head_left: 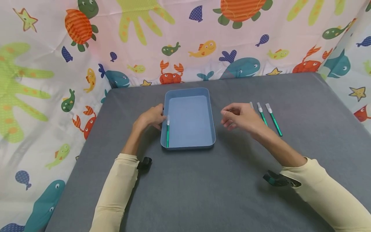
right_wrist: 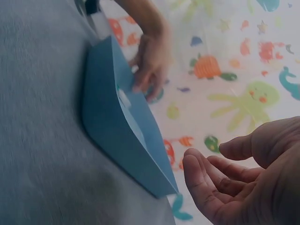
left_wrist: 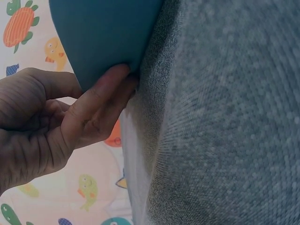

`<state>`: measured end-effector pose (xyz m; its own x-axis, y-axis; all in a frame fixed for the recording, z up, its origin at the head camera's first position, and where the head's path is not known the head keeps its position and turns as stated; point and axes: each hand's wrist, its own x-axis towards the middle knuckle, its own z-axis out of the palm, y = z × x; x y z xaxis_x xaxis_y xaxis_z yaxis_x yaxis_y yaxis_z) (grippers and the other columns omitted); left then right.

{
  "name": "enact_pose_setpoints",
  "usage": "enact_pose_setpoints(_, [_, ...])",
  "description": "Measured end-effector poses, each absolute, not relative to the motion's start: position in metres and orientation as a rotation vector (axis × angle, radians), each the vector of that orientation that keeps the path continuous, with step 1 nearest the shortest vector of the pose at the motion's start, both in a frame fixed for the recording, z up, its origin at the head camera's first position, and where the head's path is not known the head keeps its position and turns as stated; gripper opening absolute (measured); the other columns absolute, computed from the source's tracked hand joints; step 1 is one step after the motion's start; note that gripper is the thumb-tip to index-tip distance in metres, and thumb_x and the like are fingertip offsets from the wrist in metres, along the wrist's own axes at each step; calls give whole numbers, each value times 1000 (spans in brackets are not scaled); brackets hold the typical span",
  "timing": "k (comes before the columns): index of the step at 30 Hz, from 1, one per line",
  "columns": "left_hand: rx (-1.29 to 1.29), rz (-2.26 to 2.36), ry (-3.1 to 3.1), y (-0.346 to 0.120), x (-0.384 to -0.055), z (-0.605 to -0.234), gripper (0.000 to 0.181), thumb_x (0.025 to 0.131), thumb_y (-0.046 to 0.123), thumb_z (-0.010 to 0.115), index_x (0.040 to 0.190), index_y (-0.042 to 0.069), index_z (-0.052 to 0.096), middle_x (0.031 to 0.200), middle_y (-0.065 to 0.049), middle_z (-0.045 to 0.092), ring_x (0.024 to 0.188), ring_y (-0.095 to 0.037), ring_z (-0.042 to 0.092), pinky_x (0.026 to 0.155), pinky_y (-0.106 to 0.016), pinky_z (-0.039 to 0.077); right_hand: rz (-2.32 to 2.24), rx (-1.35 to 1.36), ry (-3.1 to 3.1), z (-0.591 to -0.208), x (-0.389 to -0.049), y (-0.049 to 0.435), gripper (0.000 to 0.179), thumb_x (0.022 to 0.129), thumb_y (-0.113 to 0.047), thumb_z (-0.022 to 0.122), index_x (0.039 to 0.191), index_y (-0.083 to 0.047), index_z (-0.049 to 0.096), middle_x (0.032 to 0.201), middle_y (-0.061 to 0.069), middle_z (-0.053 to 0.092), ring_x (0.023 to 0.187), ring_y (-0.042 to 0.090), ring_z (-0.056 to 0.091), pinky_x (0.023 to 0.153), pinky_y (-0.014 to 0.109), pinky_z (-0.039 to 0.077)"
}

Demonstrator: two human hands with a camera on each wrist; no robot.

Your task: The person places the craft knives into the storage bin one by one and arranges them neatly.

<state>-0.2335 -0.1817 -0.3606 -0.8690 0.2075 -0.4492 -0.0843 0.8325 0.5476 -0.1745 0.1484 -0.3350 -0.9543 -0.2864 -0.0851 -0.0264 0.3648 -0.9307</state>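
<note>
A shallow blue tray (head_left: 189,120) lies on the table; along its left inner side rests a slim green pen-shaped tool (head_left: 167,135) with a whitish cap at the far end. My left hand (head_left: 152,116) pinches the tray's left wall, thumb at the rim, and in the left wrist view the fingers (left_wrist: 101,93) press its outer face. Right of the tray, my right hand (head_left: 239,116) hovers with loosely bent fingers and nothing between them; the right wrist view shows thumb and fingertips (right_wrist: 192,171) apart. Just beyond it lie more green tools (head_left: 273,120), one mostly hidden by the hand.
The table (head_left: 185,190) has a dark grey cloth cover. A white curtain (head_left: 191,32) printed with sea animals hangs behind it and along both sides. Black wrist cameras (head_left: 145,163) sit at both sleeve cuffs.
</note>
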Motion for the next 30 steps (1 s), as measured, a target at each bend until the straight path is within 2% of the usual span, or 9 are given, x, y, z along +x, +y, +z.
enact_pose_setpoints(5, [95,787,2509,-182,-233,-360,43,94,12,50,129,-3,30,111,-20,47,94,-31,58,67,-37,56,-1630,-231,2428,-332,-178,176,29,90,-28,58,106,-4,60,89,20,64,76,29,64,66,37,56])
enact_pose_setpoints(13, [99,773,2525,-180,-233,-360,43,94,12,49,129,-3,30,112,-20,48,92,-30,59,66,-36,56,-1583,-135,2519,-336,-183,216,44,87,-38,59,110,-1,58,88,16,67,74,24,66,65,35,56])
enact_pose_setpoints(18, [86,776,2526,-182,-233,-359,43,94,12,49,129,-3,30,114,-21,47,93,-30,59,67,-37,56,-1456,-86,2618,-345,-188,232,43,89,-35,56,112,2,55,92,20,65,75,30,65,64,37,56])
enact_pose_setpoints(25, [81,783,2518,-182,-232,-358,43,94,12,49,129,-3,30,115,-21,47,93,-30,60,69,-38,55,-1276,-55,2708,-356,-198,247,36,91,-25,55,110,5,56,97,25,62,73,28,65,62,38,56])
enact_pose_setpoints(30, [82,780,2515,-181,-230,-358,45,93,12,50,130,-3,29,114,-20,47,92,-30,60,69,-39,55,-1142,-35,2772,-361,-204,255,31,90,-16,55,112,6,56,104,28,58,77,29,65,63,38,56])
